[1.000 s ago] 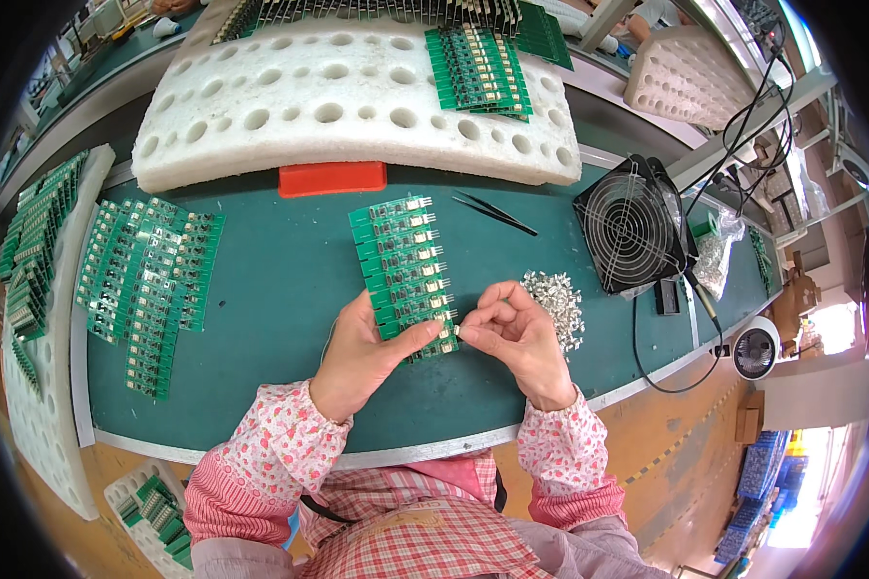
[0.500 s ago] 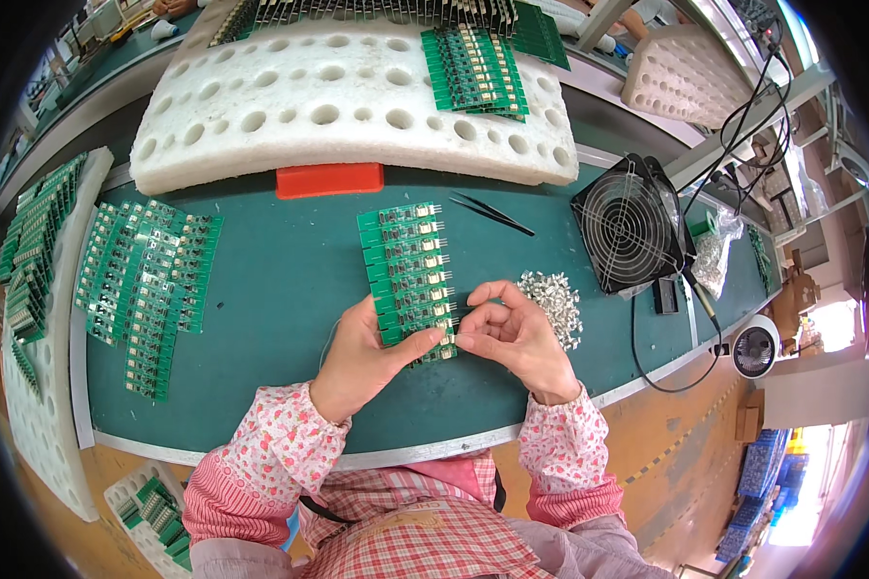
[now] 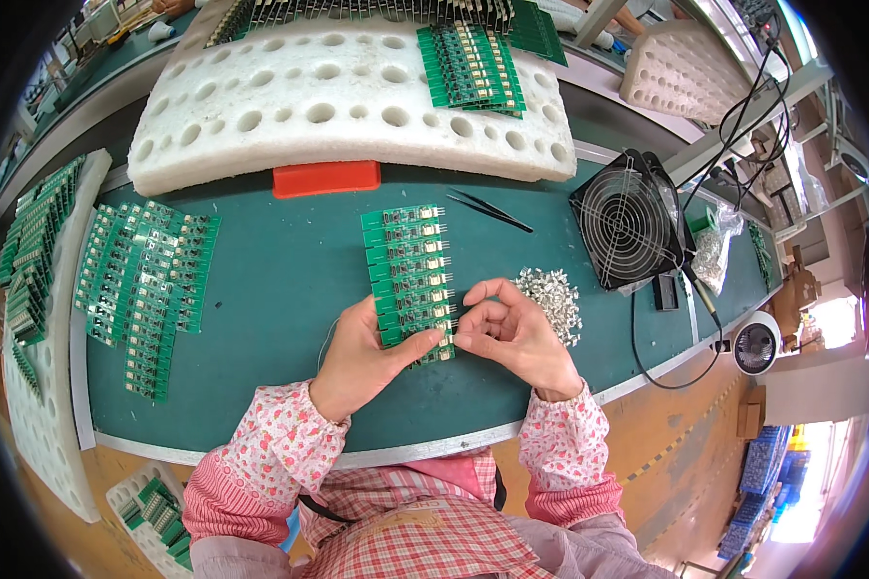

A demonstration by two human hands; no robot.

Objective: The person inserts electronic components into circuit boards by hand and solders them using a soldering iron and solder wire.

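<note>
A green circuit board panel [image 3: 396, 275], with a column of pale parts and pins along its right side, stands out over the mat in front of me. My left hand [image 3: 355, 359] is closed on its lower left part, the thumb lying across the front. At the lower right edge, my right hand [image 3: 514, 333] pinches thumb and forefinger together by the pins; whatever is between the fingertips is too small to make out. Beside the right hand lies a heap of small silvery parts [image 3: 552, 301]. Black tweezers [image 3: 492, 210] rest beyond it.
Several more board panels [image 3: 150, 280] lie on the green mat at left. White foam trays [image 3: 290, 121] with boards stand at the back and left edge. A red block [image 3: 326, 179] sits beneath the back tray. A black fan [image 3: 626, 222] and a cabled tool [image 3: 702, 297] are at right.
Both hands keep nearly the same pose at the panel's lower right. The panel's upper end has shifted very slightly to the right.
</note>
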